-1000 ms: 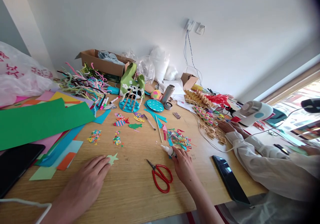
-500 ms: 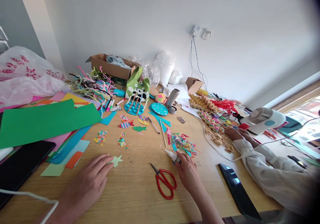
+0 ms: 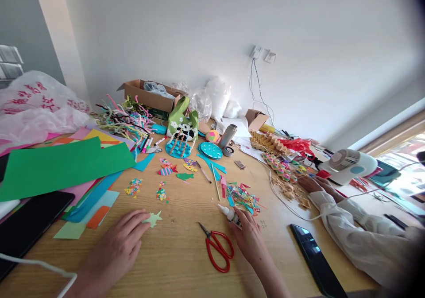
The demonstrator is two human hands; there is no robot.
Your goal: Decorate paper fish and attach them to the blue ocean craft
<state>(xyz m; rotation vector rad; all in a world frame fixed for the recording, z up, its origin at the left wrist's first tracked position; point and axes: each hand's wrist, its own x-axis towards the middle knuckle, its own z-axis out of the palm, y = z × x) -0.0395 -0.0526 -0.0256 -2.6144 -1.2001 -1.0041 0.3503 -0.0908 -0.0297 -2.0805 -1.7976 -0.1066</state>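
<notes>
My left hand point(image 3: 121, 240) lies over the left end of a pale green paper cutout point(image 3: 154, 219), its fingers close together and pinning the piece on the wooden table. A spiky, fish-like outline shows beyond the fingertips. My right hand point(image 3: 247, 230) is closed around a small white glue bottle point(image 3: 228, 212), which lies tilted low over the table with its nozzle pointing left and away from me. Between the hands rests a pair of red-handled scissors point(image 3: 217, 247). Finished paper fish, among them a green one point(image 3: 185, 176) and a striped one point(image 3: 167, 170), lie farther back.
Colourful paper scraps point(image 3: 242, 196) are heaped beyond my right hand. Green paper sheets point(image 3: 66, 165) cover the left side. Small paper dots point(image 3: 134, 187) sit in piles. A phone point(image 3: 317, 258) lies at right, near another person's sleeves point(image 3: 355, 231) and a white fan point(image 3: 348, 165).
The view has tilted up slightly, so the background sits a little lower. Both hands keep almost the same place, with the cutout and the glue bottle still in them.
</notes>
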